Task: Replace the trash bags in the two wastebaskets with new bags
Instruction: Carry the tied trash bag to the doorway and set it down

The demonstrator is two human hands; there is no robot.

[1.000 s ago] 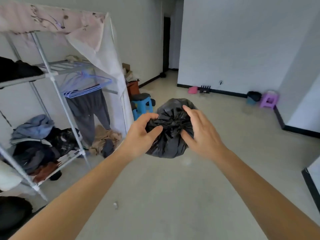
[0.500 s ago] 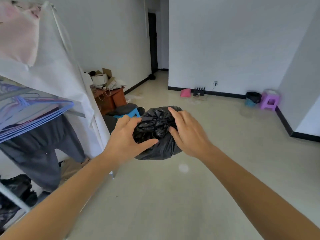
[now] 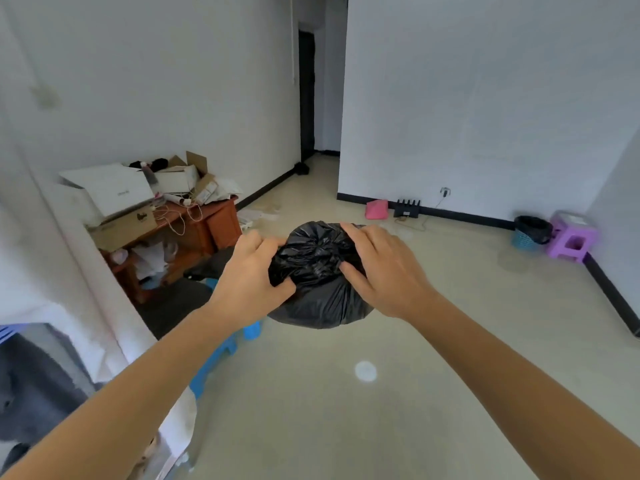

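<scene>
A full black trash bag [image 3: 320, 282] hangs in the air above the pale floor [image 3: 381, 410], gripped at its gathered, crinkled top by both hands. The left hand [image 3: 251, 278] is curled around the bag's left side, thumb pressed into the plastic; the right hand [image 3: 384, 271] clamps the right side, fingers [image 3: 353, 233] lying over the top and thumb tucked beneath. Far off at the right wall's foot stands a blue wastebasket [image 3: 530, 233] lined with a black bag, just beside a purple stool [image 3: 573, 240]. At left, a cluttered wooden bench [image 3: 207, 223] carries cardboard boxes [image 3: 138, 202], and a blue stool [image 3: 221, 348] stands below the left forearm.
</scene>
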